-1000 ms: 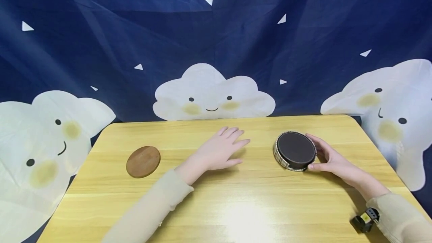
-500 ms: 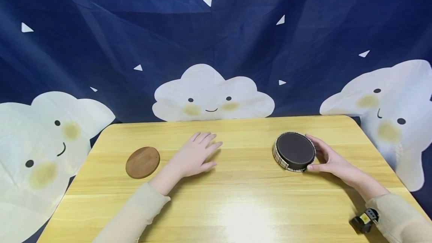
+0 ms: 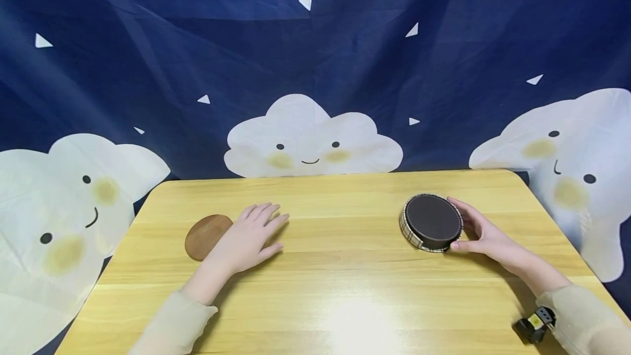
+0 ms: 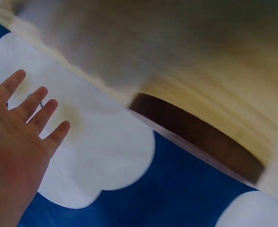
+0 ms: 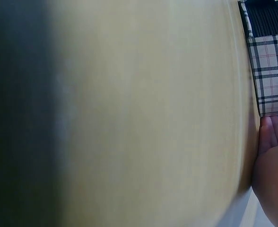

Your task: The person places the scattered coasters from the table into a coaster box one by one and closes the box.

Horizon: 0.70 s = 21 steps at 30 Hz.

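Note:
My left hand (image 3: 246, 240) is over the left part of the table with fingers straight and spread, holding nothing. Partly behind it lies a flat round brown coaster (image 3: 204, 237), its right edge covered by the hand. The left wrist view shows the coaster's dark brown disc (image 4: 195, 135) beyond the palm (image 4: 16, 146). At the right, my right hand (image 3: 485, 237) grips the side of a round plaid coaster holder (image 3: 411, 232) between thumb and fingers. Black round coasters (image 3: 434, 221) fill the holder. In the right wrist view, fingertips (image 5: 267, 135) meet the plaid wall (image 5: 273, 75).
The pale wooden table (image 3: 340, 273) has rounded far corners. Behind it hangs a dark blue cloth (image 3: 256, 43) printed with smiling clouds. A small black device (image 3: 534, 325) sits at the right wrist.
My left hand has moved left from the table's middle and now partly covers the brown coaster. The right hand and the coaster holder have stayed in place.

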Tool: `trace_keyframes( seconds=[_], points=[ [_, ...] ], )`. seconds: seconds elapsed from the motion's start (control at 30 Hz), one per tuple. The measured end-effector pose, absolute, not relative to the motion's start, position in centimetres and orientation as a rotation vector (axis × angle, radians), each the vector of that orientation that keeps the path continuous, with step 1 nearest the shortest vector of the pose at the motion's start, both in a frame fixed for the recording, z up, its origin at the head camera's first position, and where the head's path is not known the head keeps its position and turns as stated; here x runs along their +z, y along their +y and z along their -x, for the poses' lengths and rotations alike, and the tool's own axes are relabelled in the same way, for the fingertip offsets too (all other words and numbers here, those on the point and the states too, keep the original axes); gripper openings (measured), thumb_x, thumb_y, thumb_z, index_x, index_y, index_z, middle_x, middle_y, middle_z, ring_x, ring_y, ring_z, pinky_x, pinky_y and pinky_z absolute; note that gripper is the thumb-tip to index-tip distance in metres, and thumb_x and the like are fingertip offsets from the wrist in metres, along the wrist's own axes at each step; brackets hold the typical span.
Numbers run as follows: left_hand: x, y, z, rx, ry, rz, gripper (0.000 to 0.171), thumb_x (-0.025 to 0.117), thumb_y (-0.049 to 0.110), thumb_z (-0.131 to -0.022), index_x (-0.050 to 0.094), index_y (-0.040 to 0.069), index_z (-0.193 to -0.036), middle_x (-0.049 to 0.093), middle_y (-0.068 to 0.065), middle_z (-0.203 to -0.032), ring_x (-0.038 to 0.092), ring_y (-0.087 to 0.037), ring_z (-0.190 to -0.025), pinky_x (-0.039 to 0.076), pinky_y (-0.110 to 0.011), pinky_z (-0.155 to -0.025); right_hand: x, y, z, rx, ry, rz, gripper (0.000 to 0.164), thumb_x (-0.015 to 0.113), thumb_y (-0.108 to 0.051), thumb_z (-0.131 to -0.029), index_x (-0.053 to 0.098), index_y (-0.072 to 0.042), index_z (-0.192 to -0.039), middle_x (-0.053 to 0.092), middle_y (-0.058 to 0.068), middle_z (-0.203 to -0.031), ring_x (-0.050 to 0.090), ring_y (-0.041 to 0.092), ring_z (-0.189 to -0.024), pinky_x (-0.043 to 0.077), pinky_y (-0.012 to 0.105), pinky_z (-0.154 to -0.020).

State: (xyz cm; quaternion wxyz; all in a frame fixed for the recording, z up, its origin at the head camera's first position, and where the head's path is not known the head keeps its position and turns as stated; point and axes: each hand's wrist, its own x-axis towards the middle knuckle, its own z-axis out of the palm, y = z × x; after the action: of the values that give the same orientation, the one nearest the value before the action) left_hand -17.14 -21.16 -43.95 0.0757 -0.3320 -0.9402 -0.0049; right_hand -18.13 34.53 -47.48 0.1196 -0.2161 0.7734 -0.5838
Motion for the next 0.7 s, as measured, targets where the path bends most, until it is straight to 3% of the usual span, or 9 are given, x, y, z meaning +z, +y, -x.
trace_keyframes(
  seconds=[0.43, 0.7],
  points=[
    [-44.4, -25.5, 16.4, 0.008, -2.845, 0.839, 0.063, 0.075, 0.04, -0.097, 0.058, 0.01, -0.15, 0.058, -0.021, -0.15, 0.054, -0.042, -0.141, 0.041, -0.06, -0.118, -47.4, 34.4, 18.1, -1.708, 2.265, 0.624, 0.098, 0.07, 0.013, -0.09, 0.016, -0.005, -0.17, 0.042, -0.029, -0.155, 0.05, -0.015, -0.132, 0.033, 0.003, -0.105],
    [-44.1, -27.7, 15.9, -0.034, -2.931, 0.679, 0.068, 0.077, 0.043, -0.094, 0.057, 0.011, -0.152, 0.053, -0.025, -0.154, 0.049, -0.05, -0.143, 0.04, -0.069, -0.114, -47.3, 34.4, 18.0, -1.709, 2.261, 0.621, 0.098, 0.07, 0.013, -0.09, 0.016, -0.006, -0.17, 0.042, -0.029, -0.155, 0.049, -0.016, -0.133, 0.033, 0.002, -0.104]
  ],
)
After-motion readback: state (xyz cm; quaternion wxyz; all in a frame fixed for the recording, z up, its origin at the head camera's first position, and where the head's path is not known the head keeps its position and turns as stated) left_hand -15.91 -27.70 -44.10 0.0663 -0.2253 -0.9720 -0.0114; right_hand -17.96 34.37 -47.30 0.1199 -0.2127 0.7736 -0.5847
